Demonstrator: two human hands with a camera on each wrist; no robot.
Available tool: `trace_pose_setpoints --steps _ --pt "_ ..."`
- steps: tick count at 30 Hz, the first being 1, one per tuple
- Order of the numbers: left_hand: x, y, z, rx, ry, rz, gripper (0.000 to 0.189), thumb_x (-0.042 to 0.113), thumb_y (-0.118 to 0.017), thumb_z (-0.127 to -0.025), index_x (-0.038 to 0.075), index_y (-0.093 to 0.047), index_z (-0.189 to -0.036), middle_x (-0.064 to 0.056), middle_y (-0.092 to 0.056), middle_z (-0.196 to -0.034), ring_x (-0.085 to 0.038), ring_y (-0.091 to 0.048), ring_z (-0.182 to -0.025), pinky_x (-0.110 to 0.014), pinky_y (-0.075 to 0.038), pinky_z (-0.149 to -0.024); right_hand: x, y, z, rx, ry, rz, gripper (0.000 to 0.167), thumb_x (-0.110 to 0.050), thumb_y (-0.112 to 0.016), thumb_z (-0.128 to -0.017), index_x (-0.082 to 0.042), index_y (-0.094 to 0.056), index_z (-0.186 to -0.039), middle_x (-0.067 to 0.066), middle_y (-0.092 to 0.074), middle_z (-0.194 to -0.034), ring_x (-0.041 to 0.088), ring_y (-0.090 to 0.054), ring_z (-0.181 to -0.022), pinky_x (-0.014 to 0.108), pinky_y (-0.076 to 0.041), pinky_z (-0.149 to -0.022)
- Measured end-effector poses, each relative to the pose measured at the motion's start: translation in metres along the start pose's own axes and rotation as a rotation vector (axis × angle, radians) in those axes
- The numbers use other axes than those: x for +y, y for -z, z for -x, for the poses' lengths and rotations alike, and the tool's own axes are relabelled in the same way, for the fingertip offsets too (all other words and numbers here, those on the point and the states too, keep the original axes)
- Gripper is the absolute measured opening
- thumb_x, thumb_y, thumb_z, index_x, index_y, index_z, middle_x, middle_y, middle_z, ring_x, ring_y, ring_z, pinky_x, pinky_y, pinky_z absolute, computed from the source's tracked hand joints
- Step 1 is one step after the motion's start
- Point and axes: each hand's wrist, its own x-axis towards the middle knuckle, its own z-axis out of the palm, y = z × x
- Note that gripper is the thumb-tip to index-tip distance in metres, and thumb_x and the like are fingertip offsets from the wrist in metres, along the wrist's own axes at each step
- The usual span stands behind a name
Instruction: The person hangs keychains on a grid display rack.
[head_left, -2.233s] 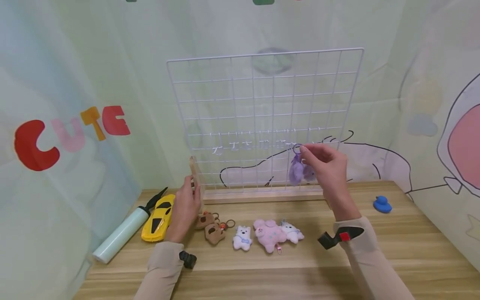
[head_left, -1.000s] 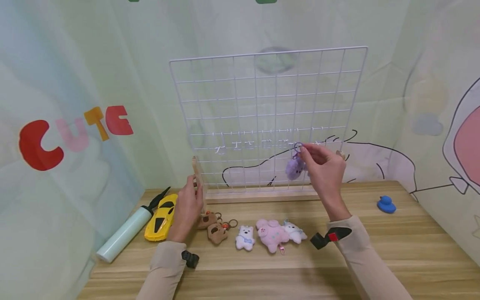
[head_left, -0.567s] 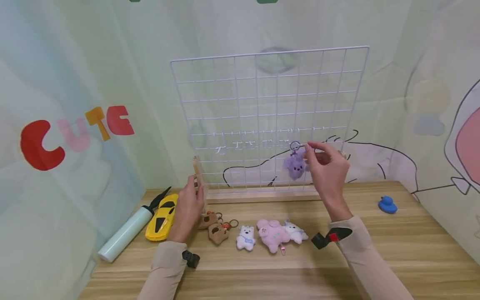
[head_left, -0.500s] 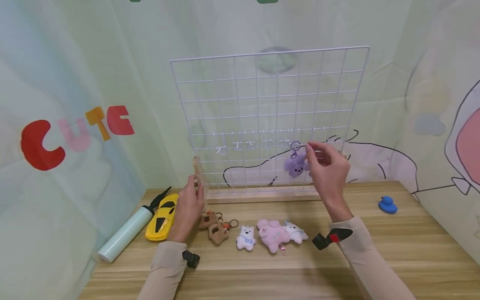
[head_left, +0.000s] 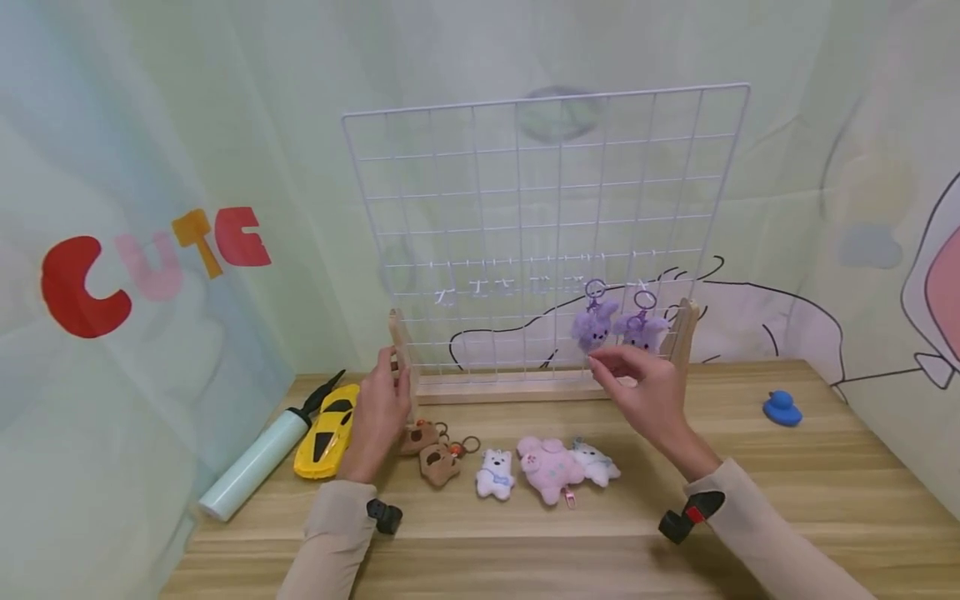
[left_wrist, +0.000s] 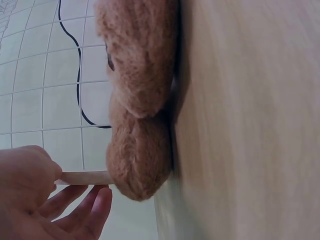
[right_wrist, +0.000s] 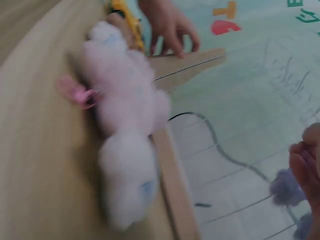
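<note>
A pair of beige-sleeved forearms [head_left: 333,537] is stretched over a wood-grain tabletop [head_left: 510,567]. Between them are laid two brown plush keychains [head_left: 438,465], a white bear [head_left: 495,475], a pink plush [head_left: 551,468] and another white plush [head_left: 597,464]. A wooden side post [head_left: 400,337] is gripped between the thumb and fingers of the left hand [head_left: 380,417]. The right hand [head_left: 645,396] is raised, its fingers loosely bent, thumb and forefinger brought close together, and is seen clasped around nothing. Just above those fingertips, two purple plush keychains [head_left: 594,321] are hung side by side at the white wire grid [head_left: 546,101]; whether the left one is touched cannot be told.
</note>
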Motion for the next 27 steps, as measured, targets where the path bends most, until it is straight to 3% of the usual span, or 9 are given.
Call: trace_pose_setpoints --steps 8,12,20,27 --pt "-0.001 0.003 0.000 0.005 -0.004 -0.005 0.042 0.024 -0.053 -0.116 0.005 -0.044 -0.153 -0.028 -0.071 -0.127 -0.039 -0.076 -0.098 -0.052 -0.068 -0.079 0.033 0.003 0.041 -0.537 -0.193 -0.058 0.010 -0.014 -0.079 -0.100 -0.012 -0.084 -0.109 -0.002 -0.083 -0.101 0.004 -0.074 -0.091 0.024 -0.065 -0.083" --pt "-0.001 0.004 0.001 0.010 -0.006 -0.004 0.042 0.023 -0.053 -0.116 0.004 -0.044 -0.153 -0.029 -0.071 -0.129 -0.040 -0.077 -0.100 -0.054 -0.068 -0.081 0.044 -0.001 0.049 -0.700 -0.194 -0.073 0.017 -0.020 -0.074 -0.105 -0.011 -0.081 -0.118 -0.001 -0.082 -0.110 0.006 -0.074 -0.100 0.027 -0.064 -0.089" --pt "0.001 0.004 0.000 0.003 0.014 -0.009 0.044 0.023 -0.054 -0.116 0.005 -0.043 -0.154 -0.027 -0.070 -0.129 -0.038 -0.074 -0.096 -0.051 -0.068 -0.082 0.045 -0.002 0.054 -0.763 -0.044 -0.019 0.027 -0.007 -0.070 -0.105 -0.016 -0.080 -0.128 0.002 -0.076 -0.125 0.017 -0.069 -0.115 0.038 -0.061 -0.099" --pt "0.002 0.002 0.001 -0.005 0.002 -0.013 0.044 0.023 -0.054 -0.115 0.005 -0.043 -0.154 -0.028 -0.071 -0.128 -0.037 -0.075 -0.094 -0.050 -0.068 -0.078 0.047 0.007 0.056 -0.803 -0.098 -0.003 0.019 -0.011 -0.075 -0.103 -0.025 -0.082 -0.114 0.000 -0.067 -0.121 0.013 -0.062 -0.110 0.030 -0.059 -0.093"
